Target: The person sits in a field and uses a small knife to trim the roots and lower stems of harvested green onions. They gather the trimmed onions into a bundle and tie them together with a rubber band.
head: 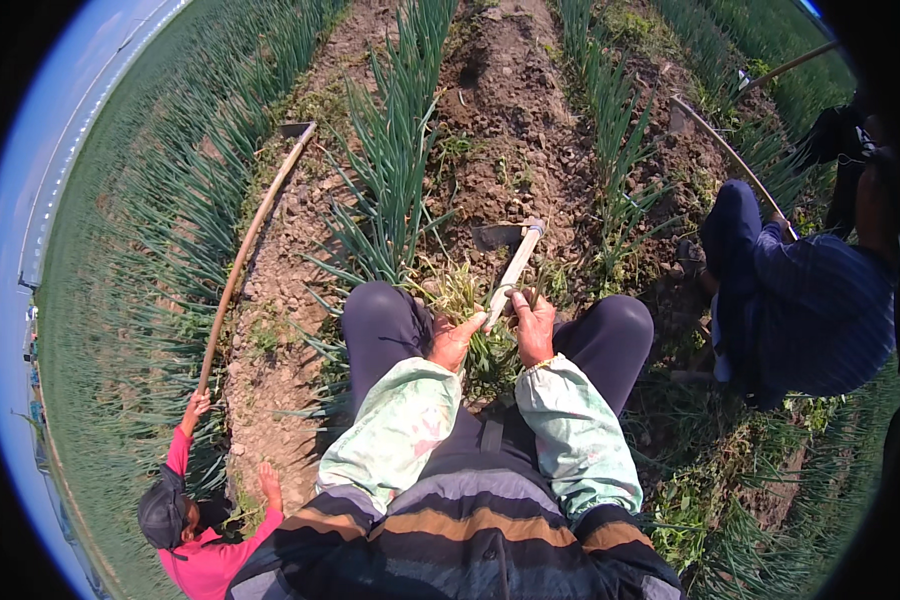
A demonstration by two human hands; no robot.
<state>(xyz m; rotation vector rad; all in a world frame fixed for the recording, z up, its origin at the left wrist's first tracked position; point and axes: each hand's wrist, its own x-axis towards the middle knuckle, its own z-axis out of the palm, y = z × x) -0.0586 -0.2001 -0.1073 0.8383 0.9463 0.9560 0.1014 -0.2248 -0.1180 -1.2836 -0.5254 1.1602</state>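
My left hand [454,341] grips a bunch of pulled weeds [456,291] with pale, root-like ends, held between my knees. Close by on the right, my right hand [534,326] has its fingers closed around some thin green stems [541,283]. Between the hands lies a short-handled hoe [523,251]; its wooden handle points towards me, and its end is at my left thumb. Whether either hand also grips the handle is hard to see. The dark hoe blade [495,236] rests on the broken soil ahead. More weeds [491,360] hang below my hands.
Rows of green onions [390,165] flank the furrow [517,135]. At left, a person in pink [210,555] holds a long-handled hoe [251,232]. Close on my right crouches another person [810,315] with a hoe [735,161]. Another long handle [787,67] shows beyond.
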